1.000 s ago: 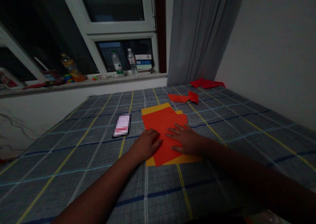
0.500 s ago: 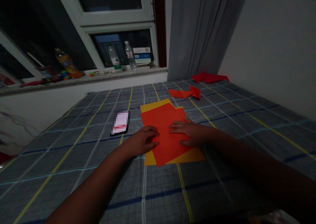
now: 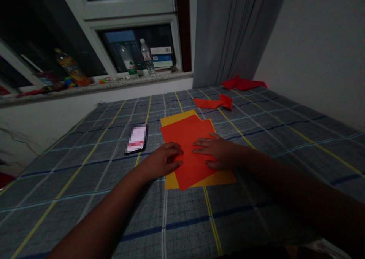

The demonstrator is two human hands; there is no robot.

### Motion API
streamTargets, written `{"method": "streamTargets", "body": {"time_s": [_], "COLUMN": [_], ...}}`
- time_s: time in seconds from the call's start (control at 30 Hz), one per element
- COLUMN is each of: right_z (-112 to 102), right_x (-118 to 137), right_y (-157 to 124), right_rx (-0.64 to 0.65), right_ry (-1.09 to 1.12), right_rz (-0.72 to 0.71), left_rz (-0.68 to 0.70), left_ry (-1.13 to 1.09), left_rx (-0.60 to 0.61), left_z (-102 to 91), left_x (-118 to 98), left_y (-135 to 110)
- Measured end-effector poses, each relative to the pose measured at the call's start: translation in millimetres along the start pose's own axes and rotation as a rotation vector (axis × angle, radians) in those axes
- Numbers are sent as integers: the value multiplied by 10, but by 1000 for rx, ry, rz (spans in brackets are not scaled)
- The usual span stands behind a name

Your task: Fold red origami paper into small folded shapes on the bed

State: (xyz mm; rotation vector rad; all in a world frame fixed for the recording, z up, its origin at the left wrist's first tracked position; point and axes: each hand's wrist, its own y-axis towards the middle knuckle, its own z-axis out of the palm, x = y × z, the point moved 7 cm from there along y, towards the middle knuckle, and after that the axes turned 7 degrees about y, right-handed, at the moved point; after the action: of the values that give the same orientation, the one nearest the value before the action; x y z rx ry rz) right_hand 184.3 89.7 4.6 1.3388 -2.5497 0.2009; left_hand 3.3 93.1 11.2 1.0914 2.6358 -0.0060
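On the checked bedsheet (image 3: 85,198): one red-orange paper sheet (image 3: 185,137), flat and rectangular, long axis running away from the person, slightly skewed, lying over a yellow-orange sheet (image 3: 219,179). Left hand (image 3: 161,161): fingers (image 3: 176,152) loosely together, tips on the red-orange sheet's edge. Right hand (image 3: 218,152): fingers slightly spread, pressed flat on that sheet, pinching nothing.

A flat rectangular red-orange paper sheet (image 3: 186,137) lies skewed atop a yellow-orange paper sheet (image 3: 218,179) — the lower sheet shows past its top and bottom edges. Both appear unfolded — stacked flat on a grey checked bedcover (image 3: 85,183).
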Motion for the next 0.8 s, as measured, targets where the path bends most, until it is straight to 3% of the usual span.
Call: {"method": "streamTargets", "body": {"time_s": [0.8], "right_z": [-28], "right_x": [29], "right_y": [25], "right_rx": [4], "right_ry": [-2], "right_rz": [72], "left_rz": [-37], "left_ry": [-57], "left_rx": [-72], "left_z": [-16], "left_x": [-24], "left_y": [44]}}
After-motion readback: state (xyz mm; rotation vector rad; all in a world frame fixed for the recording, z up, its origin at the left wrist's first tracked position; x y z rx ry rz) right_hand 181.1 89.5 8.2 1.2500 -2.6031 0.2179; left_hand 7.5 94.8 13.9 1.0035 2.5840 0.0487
